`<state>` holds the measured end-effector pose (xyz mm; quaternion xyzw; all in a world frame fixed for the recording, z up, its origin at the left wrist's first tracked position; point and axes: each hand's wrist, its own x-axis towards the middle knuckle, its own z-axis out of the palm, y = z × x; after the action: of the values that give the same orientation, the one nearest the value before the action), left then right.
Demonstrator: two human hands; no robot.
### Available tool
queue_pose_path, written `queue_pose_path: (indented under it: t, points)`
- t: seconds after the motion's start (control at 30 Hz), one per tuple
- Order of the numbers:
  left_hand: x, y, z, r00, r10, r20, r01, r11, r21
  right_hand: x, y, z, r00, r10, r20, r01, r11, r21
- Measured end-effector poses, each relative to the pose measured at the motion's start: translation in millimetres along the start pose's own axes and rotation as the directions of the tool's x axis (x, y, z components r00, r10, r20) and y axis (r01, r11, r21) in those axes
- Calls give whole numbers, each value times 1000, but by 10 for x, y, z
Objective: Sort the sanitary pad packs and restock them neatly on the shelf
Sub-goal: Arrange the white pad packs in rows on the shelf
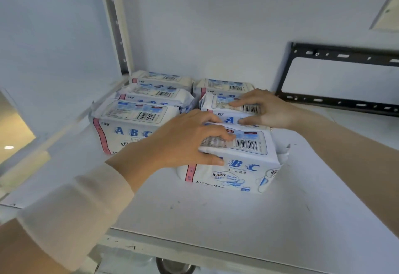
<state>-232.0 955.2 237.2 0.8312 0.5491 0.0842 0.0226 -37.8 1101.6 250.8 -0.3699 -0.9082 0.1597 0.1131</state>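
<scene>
Several white sanitary pad packs with blue ABC lettering stand in two rows on the white shelf point(216, 213). The left row runs from a front pack point(121, 122) back to the wall. In the right row, my left hand point(185, 142) grips the front pack point(244, 166), fingers over its top and thumb on its face. My right hand point(265, 107) grips the pack behind it point(218, 109), fingers on the barcode label and thumb on its front. A rear pack point(222, 86) stands against the wall.
A black metal bracket point(336, 77) lies at the shelf's back right against the wall. A slotted upright rail point(116, 23) rises at the back left corner. The shelf's front edge point(194, 250) runs below my arms. The shelf's right side holds no packs.
</scene>
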Motion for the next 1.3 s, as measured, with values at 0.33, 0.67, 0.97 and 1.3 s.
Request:
queue_pose_path:
  t: [0.33,0.67,0.97,1.3]
  points:
    - [111,-43,28,999,-50,-7,50,999,15,81,-28,-19,995,52,84,-49,998,-29]
    - [150,-75,103,993,-46,-111,49,999,24,-167,190,23,949,191,-252,-137,967,217]
    - [191,-85,86,995,-56,-81,61,996,59,-130,141,34,953,148,-265,-94,974,205]
    - [157,2,58,994,-98,-43,101,993,66,-139,67,8,956,240,-170,-196,951,241]
